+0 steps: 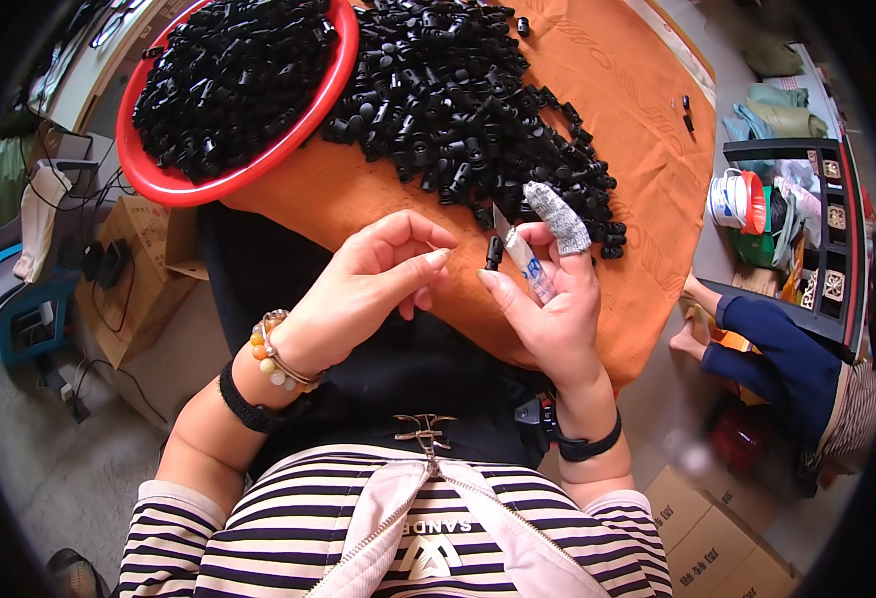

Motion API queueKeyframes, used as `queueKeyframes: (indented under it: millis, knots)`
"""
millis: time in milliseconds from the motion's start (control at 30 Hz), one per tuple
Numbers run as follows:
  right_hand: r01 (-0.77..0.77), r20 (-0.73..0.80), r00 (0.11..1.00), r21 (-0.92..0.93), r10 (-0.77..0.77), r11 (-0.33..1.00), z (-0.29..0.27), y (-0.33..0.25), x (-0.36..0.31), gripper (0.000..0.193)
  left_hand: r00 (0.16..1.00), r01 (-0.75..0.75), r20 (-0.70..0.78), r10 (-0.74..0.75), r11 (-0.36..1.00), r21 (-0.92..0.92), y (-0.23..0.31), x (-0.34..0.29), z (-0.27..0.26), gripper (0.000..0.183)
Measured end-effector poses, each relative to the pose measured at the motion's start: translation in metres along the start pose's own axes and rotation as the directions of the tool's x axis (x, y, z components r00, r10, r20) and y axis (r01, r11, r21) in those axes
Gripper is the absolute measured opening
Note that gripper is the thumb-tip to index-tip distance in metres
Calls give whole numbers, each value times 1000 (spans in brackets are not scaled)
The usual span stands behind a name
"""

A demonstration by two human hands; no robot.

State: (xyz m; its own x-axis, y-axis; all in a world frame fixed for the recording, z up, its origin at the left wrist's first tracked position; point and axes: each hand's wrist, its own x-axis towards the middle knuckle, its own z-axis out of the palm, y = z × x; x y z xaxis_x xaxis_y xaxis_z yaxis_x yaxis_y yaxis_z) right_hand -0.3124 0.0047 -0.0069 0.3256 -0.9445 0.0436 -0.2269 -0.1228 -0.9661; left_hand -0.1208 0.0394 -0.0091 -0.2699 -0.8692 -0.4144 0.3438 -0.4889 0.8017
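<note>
My right hand (563, 304) is closed around a small knife (526, 261) with a pale wrapped handle, its short blade pointing up and away. At the blade, by my right thumb, is a small black plastic part (494, 253). A grey knitted finger cover (558, 217) sits on one finger of this hand. To the left, my left hand (378, 269) is curled, thumb and index close together in a loose pinch; anything between them is too small or hidden to make out. Just beyond both hands lies a heap of similar black plastic parts (448, 100).
An orange cloth (637, 149) covers the table. On it at the far left stands a red basin (139, 179) full of black parts. A cardboard box (149, 289) and a blue stool (34, 329) are left. Another person's legs (767, 339) show at the right.
</note>
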Motion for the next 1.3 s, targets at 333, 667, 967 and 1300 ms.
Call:
queueKeyframes:
  millis: [333,667,967,1300]
  knots:
    - [-140,177,981,362,80,922,25,-18,0,61,994,39,112,6,919,-392,0,4,1,19]
    - [-134,242,968,256,71,957,15,-22,2,52,999,8,48,20,860,-511,7,-2,-12,18]
    - [-127,239,969,286,57,950,24,-26,3,44,994,-32,76,83,856,-515,7,-2,-9,16]
    - [-88,211,977,281,28,956,27,-24,3,41,993,-62,55,104,860,-507,8,-4,-7,16]
